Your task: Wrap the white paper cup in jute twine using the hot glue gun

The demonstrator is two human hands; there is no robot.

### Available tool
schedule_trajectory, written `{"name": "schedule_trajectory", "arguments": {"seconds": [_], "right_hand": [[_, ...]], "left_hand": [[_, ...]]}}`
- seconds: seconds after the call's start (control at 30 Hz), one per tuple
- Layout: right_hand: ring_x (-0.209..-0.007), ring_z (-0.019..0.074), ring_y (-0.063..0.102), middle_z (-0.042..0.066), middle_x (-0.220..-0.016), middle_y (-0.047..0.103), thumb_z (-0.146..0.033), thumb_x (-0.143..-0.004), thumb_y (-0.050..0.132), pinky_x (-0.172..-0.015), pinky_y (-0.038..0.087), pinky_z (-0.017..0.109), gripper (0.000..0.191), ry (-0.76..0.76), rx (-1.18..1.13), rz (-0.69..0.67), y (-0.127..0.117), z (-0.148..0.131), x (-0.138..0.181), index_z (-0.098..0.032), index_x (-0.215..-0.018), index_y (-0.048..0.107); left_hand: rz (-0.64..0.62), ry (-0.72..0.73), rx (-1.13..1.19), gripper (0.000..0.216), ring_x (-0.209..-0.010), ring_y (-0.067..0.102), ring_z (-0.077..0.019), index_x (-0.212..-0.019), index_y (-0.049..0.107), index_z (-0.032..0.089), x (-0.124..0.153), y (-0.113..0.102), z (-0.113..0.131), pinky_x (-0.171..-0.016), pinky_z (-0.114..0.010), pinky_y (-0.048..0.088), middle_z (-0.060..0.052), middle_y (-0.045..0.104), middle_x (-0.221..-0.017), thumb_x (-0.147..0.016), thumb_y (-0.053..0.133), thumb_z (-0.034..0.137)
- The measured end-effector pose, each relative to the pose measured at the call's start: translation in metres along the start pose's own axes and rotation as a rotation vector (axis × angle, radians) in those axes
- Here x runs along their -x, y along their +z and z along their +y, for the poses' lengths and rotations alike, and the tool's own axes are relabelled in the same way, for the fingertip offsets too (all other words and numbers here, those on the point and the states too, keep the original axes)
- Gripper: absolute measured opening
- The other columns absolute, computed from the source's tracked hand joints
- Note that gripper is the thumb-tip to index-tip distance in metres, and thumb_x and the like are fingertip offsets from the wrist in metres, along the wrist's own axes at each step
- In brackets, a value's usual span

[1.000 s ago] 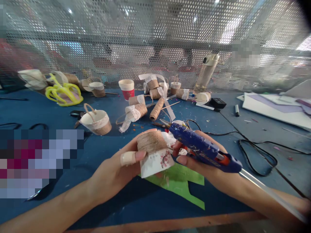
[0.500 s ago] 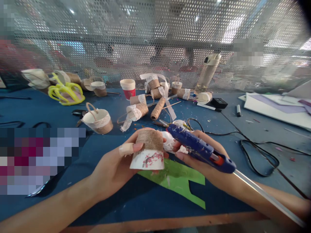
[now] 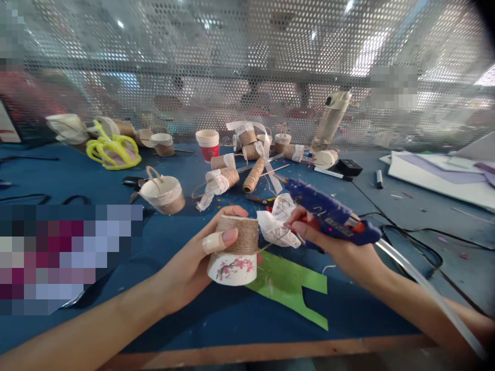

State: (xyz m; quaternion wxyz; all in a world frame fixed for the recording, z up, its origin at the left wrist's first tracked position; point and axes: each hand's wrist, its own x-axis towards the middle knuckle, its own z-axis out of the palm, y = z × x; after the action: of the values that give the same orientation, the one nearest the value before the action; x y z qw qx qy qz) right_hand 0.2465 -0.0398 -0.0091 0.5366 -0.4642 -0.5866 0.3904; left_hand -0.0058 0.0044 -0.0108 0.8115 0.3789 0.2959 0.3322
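My left hand (image 3: 214, 245) is wrapped around a paper cup (image 3: 236, 269) with a pink blossom print, wide end down. Brown twine (image 3: 245, 234) is wound round its upper part, and a strand runs from the cup toward my right hand (image 3: 305, 226). The fingers of that hand are closed, pinching the strand and also holding a blue hot glue gun (image 3: 328, 211). Its nozzle points up and left, above the cup, and a clear glue stick (image 3: 419, 281) trails from the back. White lace (image 3: 278, 224) lies bunched between my hands.
Green felt (image 3: 286, 288) lies below the cup. Beyond are a twine-wrapped basket (image 3: 164, 198), a twine spool (image 3: 254, 176), stacked cups (image 3: 208, 144), a yellow crown-like craft (image 3: 114, 153) and a bottle (image 3: 332, 121) by the perforated screen. A black cord (image 3: 421, 247) loops at right.
My right hand has moved right and slightly up with the glue gun, away from the cup, drawing the twine strand out. The cup in my left hand is slightly lower and tilted.
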Motion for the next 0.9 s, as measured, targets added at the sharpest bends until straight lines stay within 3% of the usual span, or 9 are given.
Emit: {"name": "schedule_trajectory", "arguments": {"seconds": [0.17, 0.27, 0.37, 0.43, 0.57, 0.67, 0.77, 0.9], "right_hand": [[-0.101, 0.016, 0.071, -0.004, -0.096, 0.074, -0.019, -0.096, 0.068, -0.097, 0.057, 0.033, 0.014, -0.05, -0.37, -0.002, -0.004, -0.012, -0.01, -0.028, -0.086, 0.064], [-0.11, 0.0206, 0.07, -0.002, -0.099, 0.074, -0.014, -0.095, 0.065, -0.102, 0.058, 0.046, 0.017, -0.068, -0.545, -0.011, 0.004, -0.03, -0.023, -0.026, -0.084, 0.065], [-0.119, 0.0234, 0.066, 0.0, -0.099, 0.074, -0.014, -0.093, 0.065, -0.103, 0.058, 0.051, 0.017, -0.083, -0.63, 0.003, 0.013, -0.043, -0.041, -0.025, -0.081, 0.066], [-0.118, 0.0237, 0.066, 0.001, -0.1, 0.074, -0.016, -0.09, 0.069, -0.099, 0.06, 0.05, 0.014, -0.04, -0.64, 0.016, 0.017, -0.043, -0.053, -0.024, -0.079, 0.067], [-0.094, 0.0217, 0.073, 0.002, -0.088, 0.074, -0.018, -0.08, 0.073, -0.088, 0.062, 0.041, 0.006, 0.194, -0.534, 0.072, 0.024, -0.025, -0.067, -0.021, -0.076, 0.071], [-0.09, 0.0212, 0.073, 0.003, -0.084, 0.075, -0.02, -0.076, 0.074, -0.089, 0.061, 0.04, 0.002, 0.233, -0.498, 0.064, 0.03, -0.009, -0.073, -0.019, -0.075, 0.072], [-0.086, 0.0219, 0.074, 0.005, -0.082, 0.077, -0.027, -0.078, 0.075, -0.088, 0.061, 0.04, 0.01, 0.238, -0.445, 0.06, 0.034, -0.001, -0.086, -0.018, -0.076, 0.075], [-0.073, 0.0179, 0.074, 0.004, -0.07, 0.075, -0.03, -0.079, 0.077, -0.085, 0.06, 0.035, 0.017, 0.194, -0.331, 0.105, 0.028, -0.008, -0.12, -0.016, -0.07, 0.075]], "left_hand": [[-0.041, -0.017, -0.05, 0.041, -0.089, 0.077, -0.0271, -0.122, 0.067, 0.02, 0.0, 0.0, 0.001, -0.076, -0.034, 0.061, -0.011, 0.077, -0.11, -0.086, 0.074, 0.036], [-0.19, -0.056, -0.028, 0.033, -0.086, 0.077, -0.0299, -0.122, 0.066, 0.022, 0.002, -0.001, -0.001, -0.068, -0.041, 0.063, -0.012, 0.075, -0.113, -0.093, 0.063, 0.037], [-0.334, -0.101, -0.019, 0.039, -0.084, 0.078, -0.0291, -0.128, 0.062, 0.026, 0.005, -0.003, -0.002, -0.068, -0.039, 0.062, -0.012, 0.075, -0.113, -0.092, 0.065, 0.039], [-0.404, -0.107, -0.002, 0.046, -0.084, 0.077, -0.0276, -0.132, 0.06, 0.029, 0.007, -0.003, -0.001, -0.068, -0.034, 0.06, -0.011, 0.075, -0.111, -0.089, 0.069, 0.041], [-0.539, -0.095, 0.041, 0.054, -0.084, 0.077, -0.0282, -0.135, 0.057, 0.035, 0.01, -0.004, 0.003, -0.063, -0.033, 0.057, -0.01, 0.074, -0.114, -0.085, 0.072, 0.047], [-0.596, -0.091, -0.067, 0.055, -0.087, 0.076, -0.0266, -0.133, 0.061, 0.036, 0.014, -0.004, 0.007, -0.073, -0.037, 0.057, -0.009, 0.075, -0.115, -0.082, 0.077, 0.046], [-0.653, -0.105, -0.202, 0.057, -0.096, 0.071, -0.0267, -0.125, 0.07, 0.032, 0.02, -0.004, 0.009, -0.086, -0.04, 0.053, -0.007, 0.076, -0.108, -0.071, 0.086, 0.043], [-0.741, -0.132, -0.14, 0.062, -0.09, 0.068, -0.028, -0.116, 0.075, 0.027, 0.023, -0.007, 0.007, -0.072, -0.036, 0.054, -0.009, 0.073, -0.105, -0.058, 0.091, 0.043]]}}
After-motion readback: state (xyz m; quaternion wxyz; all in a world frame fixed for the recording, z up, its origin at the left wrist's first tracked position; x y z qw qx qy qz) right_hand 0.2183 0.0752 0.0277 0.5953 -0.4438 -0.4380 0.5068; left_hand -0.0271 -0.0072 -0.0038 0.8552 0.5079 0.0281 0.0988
